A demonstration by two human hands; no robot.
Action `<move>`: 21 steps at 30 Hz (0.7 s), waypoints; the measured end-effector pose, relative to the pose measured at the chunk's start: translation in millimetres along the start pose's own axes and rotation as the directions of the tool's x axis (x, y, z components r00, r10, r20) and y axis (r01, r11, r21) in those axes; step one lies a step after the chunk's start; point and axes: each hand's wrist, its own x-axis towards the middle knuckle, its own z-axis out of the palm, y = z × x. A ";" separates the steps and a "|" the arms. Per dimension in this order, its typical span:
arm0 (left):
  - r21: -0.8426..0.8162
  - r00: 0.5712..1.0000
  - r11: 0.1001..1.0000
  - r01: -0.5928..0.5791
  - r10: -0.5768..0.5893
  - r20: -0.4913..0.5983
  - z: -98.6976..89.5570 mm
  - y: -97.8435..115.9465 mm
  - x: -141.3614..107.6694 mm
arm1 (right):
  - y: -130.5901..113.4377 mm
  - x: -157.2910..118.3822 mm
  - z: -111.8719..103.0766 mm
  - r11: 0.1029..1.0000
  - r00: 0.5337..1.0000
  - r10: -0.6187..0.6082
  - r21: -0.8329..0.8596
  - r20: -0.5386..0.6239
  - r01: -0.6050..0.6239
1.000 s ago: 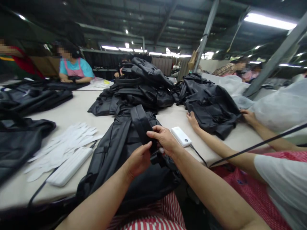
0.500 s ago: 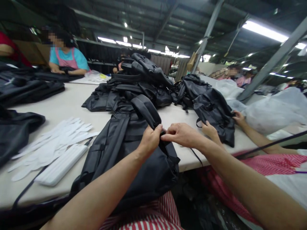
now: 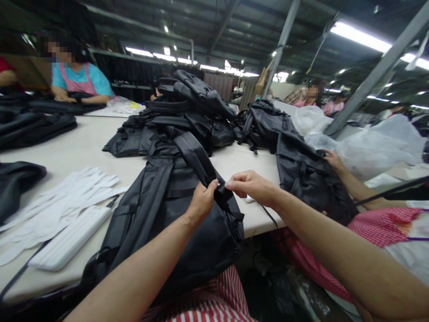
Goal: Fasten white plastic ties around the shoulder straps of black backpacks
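A black backpack (image 3: 197, 237) lies on the table in front of me, its straps facing up. My left hand (image 3: 202, 199) is closed around the lower end of its padded shoulder strap (image 3: 197, 154), thumb on top. Just right of it, my right hand (image 3: 251, 184) has thumb and forefinger pinched together beside the black webbing (image 3: 222, 192) at the strap's end. What sits between those fingertips is too small to make out. A tiny white spot shows by my left thumb.
White strips (image 3: 63, 205) and a long white block (image 3: 72, 239) lie at left on the table (image 3: 130, 176). Black backpacks (image 3: 197, 112) are piled behind. At right, a co-worker's hand (image 3: 331, 161) handles another black bag (image 3: 301, 179). Clear plastic bags (image 3: 378, 143) stand beyond.
My right hand has drawn slightly away from my left, leaving a small gap. The co-worker's bag has turned and come nearer the table edge. The whole view has shifted a little.
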 end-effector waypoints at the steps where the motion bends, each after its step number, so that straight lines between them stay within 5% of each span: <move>1: 0.060 0.999 0.997 -0.044 0.044 -0.003 1.2 -1.2 -0.7 | 5.6 2.2 -1.5 0.996 0.996 0.085 -0.024 0.035 -0.084; 4: 0.212 0.989 0.968 -0.137 0.144 -0.015 5.6 -1.9 -1.9 | 21.7 6.6 -1.3 0.976 0.977 0.204 -0.085 0.060 -0.199; 7: 0.233 0.983 0.957 -0.175 0.182 -0.008 10.7 0.0 -0.3 | 27.5 5.5 -0.1 0.987 0.987 0.152 -0.050 0.042 -0.150; 15: -0.081 0.973 0.991 -0.106 0.120 0.197 37.4 6.2 18.1 | 10.4 -18.2 -22.5 0.997 0.987 -0.053 0.054 -0.154 0.062; 18: -0.174 0.932 0.983 -0.056 0.114 0.344 55.8 12.2 26.6 | 11.6 -34.4 -31.7 0.987 0.972 -0.056 0.133 -0.228 0.088; 21: -0.213 0.847 0.977 0.034 0.085 0.525 73.4 15.3 29.4 | 17.7 -48.3 -37.9 0.964 0.936 -0.025 0.240 -0.352 0.116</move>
